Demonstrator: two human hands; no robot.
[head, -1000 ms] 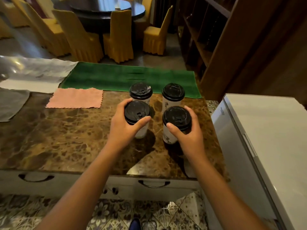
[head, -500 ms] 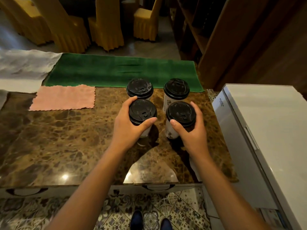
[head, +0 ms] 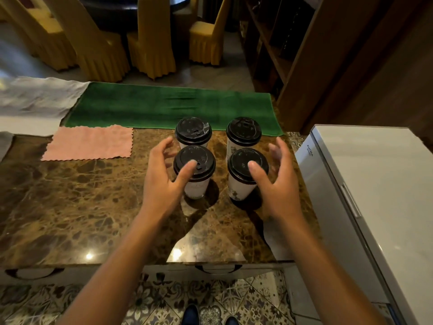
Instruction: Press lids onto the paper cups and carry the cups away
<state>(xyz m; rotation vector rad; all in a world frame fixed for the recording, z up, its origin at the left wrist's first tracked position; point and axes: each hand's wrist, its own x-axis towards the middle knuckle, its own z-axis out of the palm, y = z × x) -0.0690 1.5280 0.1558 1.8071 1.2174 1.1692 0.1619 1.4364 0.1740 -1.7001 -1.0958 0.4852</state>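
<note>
Marble counter (head: 70, 207), four lidded cups (head: 196, 184), cloths (head: 89, 143)

Both hands, left hand (head: 161, 184) and right hand (head: 278, 186), spread wide.

White cups (head: 196, 189), black lids (head: 194, 163), brown-veined marble counter (head: 70, 207).

Dim warm light — glare spots on marble countertop (head: 70, 207), edges bowed.
</note>
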